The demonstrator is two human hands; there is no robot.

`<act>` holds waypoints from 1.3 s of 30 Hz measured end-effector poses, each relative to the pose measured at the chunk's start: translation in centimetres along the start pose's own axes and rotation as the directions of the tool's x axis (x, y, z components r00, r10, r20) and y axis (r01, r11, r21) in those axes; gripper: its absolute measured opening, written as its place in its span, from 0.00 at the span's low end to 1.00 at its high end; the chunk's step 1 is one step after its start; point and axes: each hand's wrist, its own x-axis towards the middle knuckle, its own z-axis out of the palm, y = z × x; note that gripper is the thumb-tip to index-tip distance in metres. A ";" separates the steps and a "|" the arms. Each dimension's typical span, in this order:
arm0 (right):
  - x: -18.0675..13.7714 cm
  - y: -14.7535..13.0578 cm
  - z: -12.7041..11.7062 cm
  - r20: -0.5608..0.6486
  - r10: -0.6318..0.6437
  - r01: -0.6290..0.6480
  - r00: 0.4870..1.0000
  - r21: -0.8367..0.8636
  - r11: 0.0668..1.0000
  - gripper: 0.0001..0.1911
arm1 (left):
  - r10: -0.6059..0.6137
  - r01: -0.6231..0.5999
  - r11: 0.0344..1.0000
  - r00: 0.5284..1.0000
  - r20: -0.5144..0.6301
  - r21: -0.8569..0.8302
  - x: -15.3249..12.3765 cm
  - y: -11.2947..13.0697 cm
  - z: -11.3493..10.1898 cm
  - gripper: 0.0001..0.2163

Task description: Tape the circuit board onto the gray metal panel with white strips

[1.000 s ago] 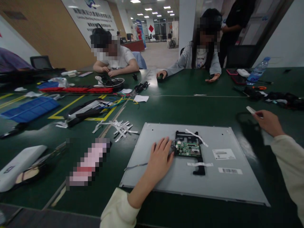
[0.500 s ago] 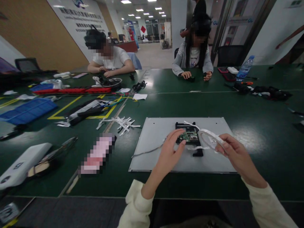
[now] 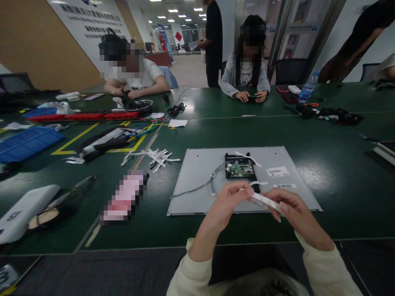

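A roll of white tape is seen edge-on between my hands, above the near edge of a grey flat panel. My left hand pinches the left end of the roll, thumb and fingers together. On the roll's right side, my right hand is closed, gripping it. Behind them, a green circuit board sits in a black bracket on the panel. Two white tape strips stick to the bracket, one at the top and one lower down. A grey cable runs left from the board.
Left of the panel lie a pile of white strips and a phone. Further left are a white device and a blue tray. Two people sit across the green table; a water bottle stands at the far right.
My right hand has brought the tape roll down and nearer, off the board. My left hand has left the board and now holds the roll too. The view has shifted slightly.
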 end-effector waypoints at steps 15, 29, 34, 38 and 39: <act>-2.4 3.4 -1.3 -0.183 0.058 -0.072 0.981 -0.072 0.995 0.14 | -0.063 0.048 0.980 0.995 0.074 0.191 -1.1 1.1 -0.6 0.10; -2.0 2.4 -1.2 -0.131 0.031 -0.048 0.991 -0.130 0.990 0.12 | -0.067 0.046 0.991 0.984 0.165 0.129 -0.9 0.5 -1.7 0.07; -1.3 2.4 -1.2 -0.093 -0.037 0.055 0.995 0.201 0.978 0.14 | -0.059 0.073 0.996 0.969 0.238 -0.050 -0.7 -0.2 -2.7 0.10; -1.0 2.7 -0.3 -0.194 -0.030 0.135 0.981 0.557 0.820 0.11 | -0.026 0.100 0.969 0.950 0.310 -0.225 -0.2 -1.4 -2.1 0.12; -0.9 2.8 -0.1 -0.228 -0.002 0.148 0.974 0.629 0.763 0.10 | -0.013 0.100 0.963 0.945 0.328 -0.250 0.0 -1.7 -1.8 0.12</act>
